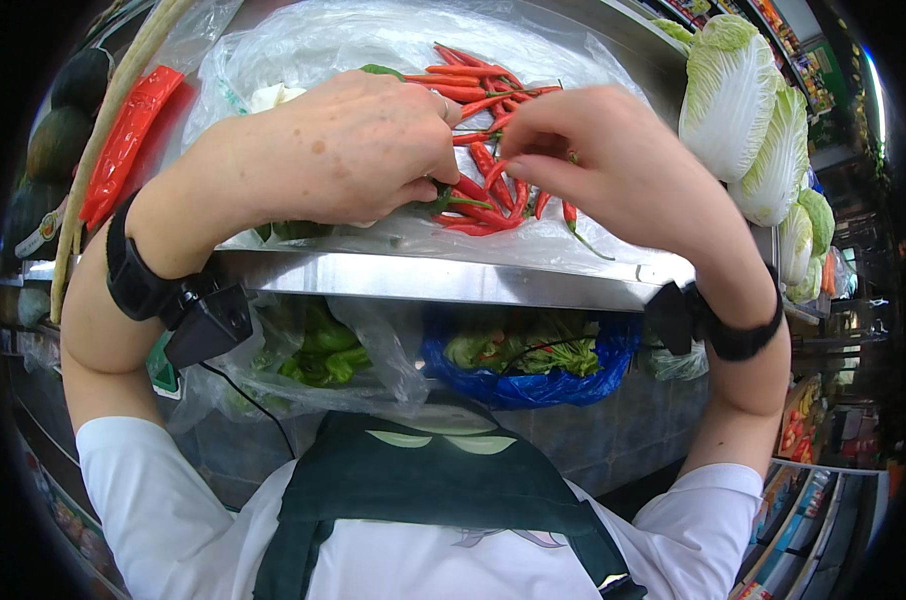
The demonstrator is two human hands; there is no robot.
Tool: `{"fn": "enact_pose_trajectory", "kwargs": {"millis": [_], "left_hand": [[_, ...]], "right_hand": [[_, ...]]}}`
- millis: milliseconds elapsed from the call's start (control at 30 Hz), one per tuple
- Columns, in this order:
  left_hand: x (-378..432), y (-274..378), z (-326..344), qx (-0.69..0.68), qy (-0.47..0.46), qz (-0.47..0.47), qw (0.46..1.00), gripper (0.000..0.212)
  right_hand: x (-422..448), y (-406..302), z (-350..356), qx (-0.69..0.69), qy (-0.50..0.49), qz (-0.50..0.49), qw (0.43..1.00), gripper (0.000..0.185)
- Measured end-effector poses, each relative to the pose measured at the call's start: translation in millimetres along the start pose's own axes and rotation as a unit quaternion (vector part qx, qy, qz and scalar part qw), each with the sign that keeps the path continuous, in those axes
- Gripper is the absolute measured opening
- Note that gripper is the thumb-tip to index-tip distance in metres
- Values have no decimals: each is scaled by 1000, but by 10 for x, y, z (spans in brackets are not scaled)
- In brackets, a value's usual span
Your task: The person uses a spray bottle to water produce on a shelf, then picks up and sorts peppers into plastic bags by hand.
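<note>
Red chili peppers [492, 214] lie in a loose pile on clear plastic sheeting [310, 45] atop a metal counter. My left hand [370, 146] reaches over the pile's left side, its thumb and fingertips closed on a dark green pepper [444, 199] with a green stem. Just to the right, my right hand [580, 157] pinches a red chili pepper [495, 174] between thumb and finger; its curled fingers hide part of the pile. Part of another green pepper [381, 71] shows behind my left hand, beside something white [274, 96].
Napa cabbages [727, 97] stand at the right. A red plastic packet [131, 142] and a long pale root or stalk [115, 105] lie at the left. Below the counter's metal edge [423, 276] are a bag of green peppers [325, 349] and a blue bag [531, 386] of vegetable scraps.
</note>
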State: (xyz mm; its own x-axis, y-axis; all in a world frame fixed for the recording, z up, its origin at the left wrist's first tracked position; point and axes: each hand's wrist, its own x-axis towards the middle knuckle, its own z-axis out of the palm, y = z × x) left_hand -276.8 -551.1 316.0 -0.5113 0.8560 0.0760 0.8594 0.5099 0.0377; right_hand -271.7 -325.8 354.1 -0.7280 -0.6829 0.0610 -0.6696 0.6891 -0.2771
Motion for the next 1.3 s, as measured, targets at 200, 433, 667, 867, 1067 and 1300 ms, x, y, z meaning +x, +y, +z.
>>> {"fn": "enact_pose_trajectory", "kwargs": {"millis": [200,433,667,867,1067,1300], "left_hand": [[-7,-2,6,-5,-24,-17,1000,28],[4,8,-5,-6,-35,-30,999,24],[16,19,-27,-2,-39,-22,999,24],[-9,-5,-4,-6,0,4,1000,20],[-28,-6,18,0,-12,2,1000,19],[-3,19,-20,10,-47,-6,999,23]], "right_hand": [[381,82,273,-136,-119,97,979,20],[280,310,277,130,-64,144,979,14],[-29,490,40,581,150,112,792,14],[-516,540,-256,593,10,100,799,12],[-1096,102,-414,222,-221,34,949,9],[-1414,-41,-432,24,-82,96,992,14]]}}
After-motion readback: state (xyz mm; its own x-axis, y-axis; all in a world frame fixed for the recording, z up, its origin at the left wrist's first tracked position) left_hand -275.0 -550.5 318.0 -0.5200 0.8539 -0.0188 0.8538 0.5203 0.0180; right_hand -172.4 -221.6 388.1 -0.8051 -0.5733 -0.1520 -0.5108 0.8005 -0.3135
